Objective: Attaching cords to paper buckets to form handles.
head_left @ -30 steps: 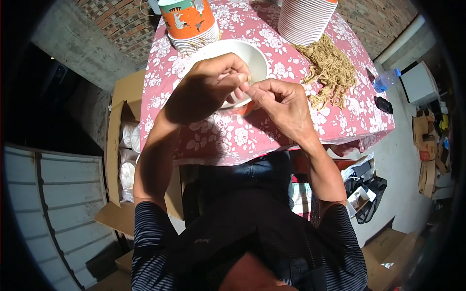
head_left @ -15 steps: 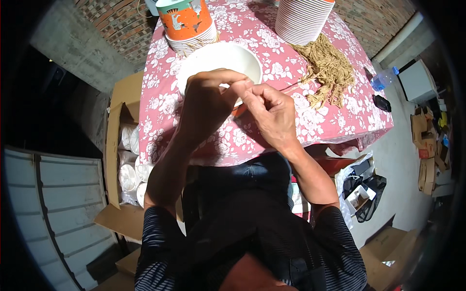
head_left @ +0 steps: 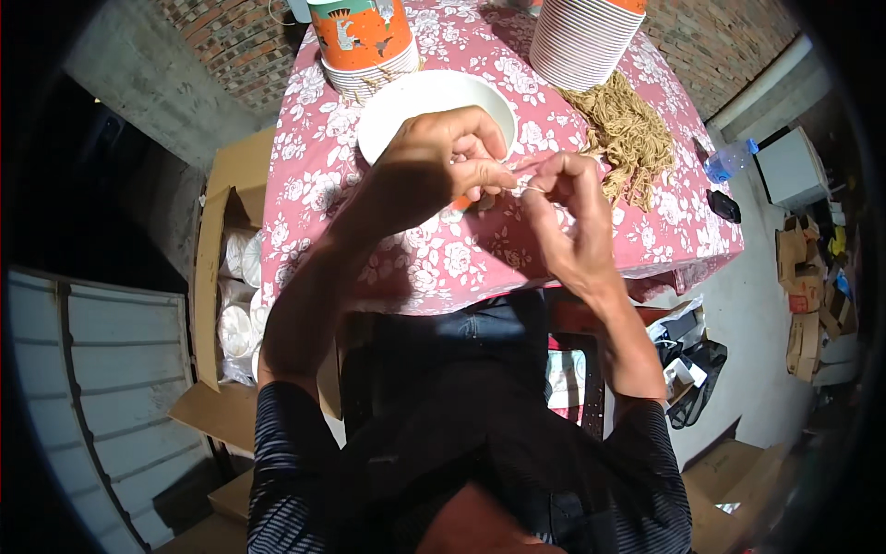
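Note:
Over the table, my left hand [head_left: 452, 157] is closed, its thumb and fingers pinching at a thin pale strand of cord [head_left: 531, 188]. Just to the right, my right hand [head_left: 577, 222] pinches the same strand between thumb and forefinger. Little of the cord shows; the fingers cover the rest. Behind and below my left hand is a white-lined paper bucket [head_left: 441, 90], its opening partly hidden by the hand. A bit of orange [head_left: 463, 201] shows under my left fingers.
A stack of orange patterned buckets [head_left: 369, 42] stands back left. Another tall stack [head_left: 583, 46] stands back right, beside a heap of tan cords [head_left: 632, 138]. The flowered tablecloth [head_left: 443, 268] covers the table. A plastic bottle [head_left: 729, 162] and a carton of white items [head_left: 210, 305] flank it.
My hands, fingertips touching before, have drawn slightly apart. The right hand has moved right and a little down, and the left has shifted right. A pale strand now shows between them.

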A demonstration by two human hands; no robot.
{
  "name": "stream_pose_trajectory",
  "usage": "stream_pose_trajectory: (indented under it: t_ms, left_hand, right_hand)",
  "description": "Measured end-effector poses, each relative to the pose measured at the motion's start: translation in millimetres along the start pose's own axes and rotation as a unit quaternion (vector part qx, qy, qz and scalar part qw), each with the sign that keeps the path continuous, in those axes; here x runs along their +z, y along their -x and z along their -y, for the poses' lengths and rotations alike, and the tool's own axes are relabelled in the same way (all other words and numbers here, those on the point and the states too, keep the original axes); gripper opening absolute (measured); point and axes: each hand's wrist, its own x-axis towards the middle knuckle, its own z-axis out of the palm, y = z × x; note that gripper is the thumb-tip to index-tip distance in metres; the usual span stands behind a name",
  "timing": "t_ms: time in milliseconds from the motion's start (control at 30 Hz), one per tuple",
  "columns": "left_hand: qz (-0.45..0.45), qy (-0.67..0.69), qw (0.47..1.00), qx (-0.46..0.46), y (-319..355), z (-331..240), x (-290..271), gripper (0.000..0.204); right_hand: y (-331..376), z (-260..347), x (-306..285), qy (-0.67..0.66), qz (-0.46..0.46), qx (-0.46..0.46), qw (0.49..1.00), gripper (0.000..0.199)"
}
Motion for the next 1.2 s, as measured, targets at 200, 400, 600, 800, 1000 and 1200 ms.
stream_pose_trajectory:
  t_ms: [200,400,600,800,1000,1200]
  left_hand:
    - [0.071,-0.089,0.993,0.008,-4,-13,-1,0.02]
    - [0.1,-0.128,0.987,-0.015,-13,-9,0,0.031]
    - [0.098,-0.051,0.993,-0.038,-14,8,-3,0.031]
    - [0.155,-0.011,0.985,-0.078,-23,4,-9,0.027]
    - [0.151,-0.002,0.985,-0.084,-23,-2,-3,0.024]
    - [0.139,0.019,0.987,-0.076,-25,7,-9,0.022]
  right_hand:
    - [-44,31,-41,0.107,0.091,-0.196,0.97,0.014]
    - [-56,-2,-45,0.141,0.101,-0.184,0.967,0.022]
    - [-32,-1,-46,0.195,0.077,-0.064,0.976,0.022]
    - [-31,4,-50,0.032,0.119,0.067,0.99,0.02]
    - [-13,-5,-13,-0.018,0.087,0.109,0.99,0.018]
    - [-10,-8,-14,-0.116,0.054,0.166,0.978,0.009]
